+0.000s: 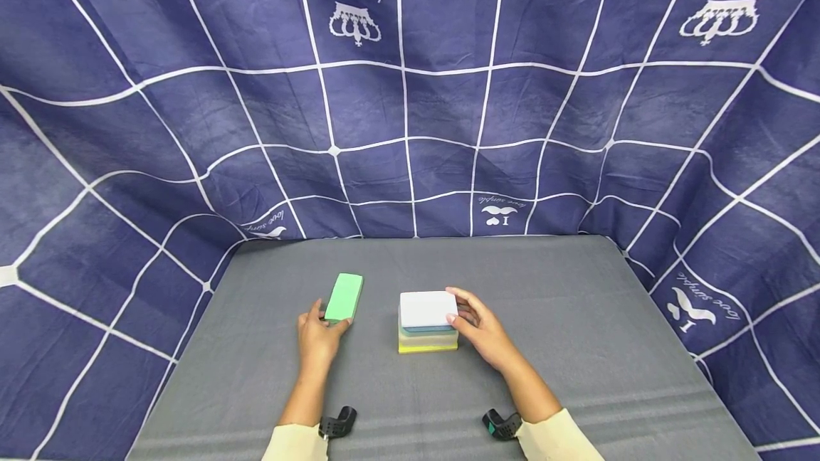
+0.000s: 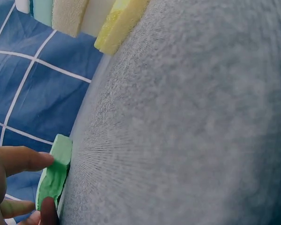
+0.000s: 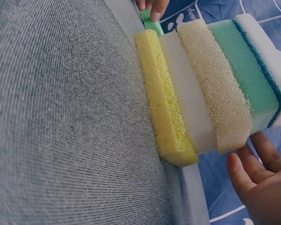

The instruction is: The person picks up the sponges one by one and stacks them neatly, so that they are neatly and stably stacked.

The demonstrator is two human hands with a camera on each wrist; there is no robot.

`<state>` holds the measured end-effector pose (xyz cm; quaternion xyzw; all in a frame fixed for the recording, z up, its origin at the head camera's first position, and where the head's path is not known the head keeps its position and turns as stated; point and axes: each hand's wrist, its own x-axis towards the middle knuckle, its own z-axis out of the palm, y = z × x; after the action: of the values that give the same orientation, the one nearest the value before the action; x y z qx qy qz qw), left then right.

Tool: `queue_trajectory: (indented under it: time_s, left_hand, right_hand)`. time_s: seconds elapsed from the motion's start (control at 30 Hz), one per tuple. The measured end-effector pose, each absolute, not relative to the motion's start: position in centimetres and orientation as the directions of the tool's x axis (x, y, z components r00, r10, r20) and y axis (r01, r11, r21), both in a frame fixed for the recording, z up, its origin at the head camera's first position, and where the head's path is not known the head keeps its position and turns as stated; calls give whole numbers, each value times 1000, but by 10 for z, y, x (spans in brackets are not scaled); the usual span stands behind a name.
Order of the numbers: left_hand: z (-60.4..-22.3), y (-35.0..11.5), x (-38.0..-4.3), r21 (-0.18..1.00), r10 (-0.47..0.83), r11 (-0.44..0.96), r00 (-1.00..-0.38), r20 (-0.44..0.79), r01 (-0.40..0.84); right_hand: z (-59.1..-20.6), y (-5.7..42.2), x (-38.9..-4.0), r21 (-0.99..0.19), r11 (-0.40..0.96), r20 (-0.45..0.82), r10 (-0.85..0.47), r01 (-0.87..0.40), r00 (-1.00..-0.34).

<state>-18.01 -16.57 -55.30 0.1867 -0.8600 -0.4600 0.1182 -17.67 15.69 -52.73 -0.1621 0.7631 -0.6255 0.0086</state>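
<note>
On the left of the table lies a long light-green block, its side dented in the left wrist view. My left hand pinches its near end between thumb and fingers. A stack of sponges stands to the right: a yellow sponge at the bottom, then a whitish one, a porous beige one, a green one with a dark scouring layer, and a white sponge on top. My right hand grips the white sponge's right end, thumb at the front corner; its lower fingers lie beside the stack.
A grey cloth covers the table. Blue curtains with a white grid hang behind it and along both sides. Black bands sit at both wrists, by the cream sleeves.
</note>
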Motion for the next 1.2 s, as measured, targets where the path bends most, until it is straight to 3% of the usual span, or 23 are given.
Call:
queue_trajectory:
  time_s: [0.67, 0.9, 1.2]
  left_hand:
    - [-559, -177, -184, 815, -394, 535, -919, 6, -223]
    - [-561, -179, -181, 847, -417, 486, -909, 9, -214]
    - [-559, -182, -177, 897, -396, 376, -915, -73, -234]
  right_hand:
    - [-530, 158, -178, -951, 172, 207, -268, -258, -941]
    - [-530, 158, -176, -956, 170, 190, -268, -240, -944]
    - [-528, 158, -173, -953, 160, 211, -263, -258, -941]
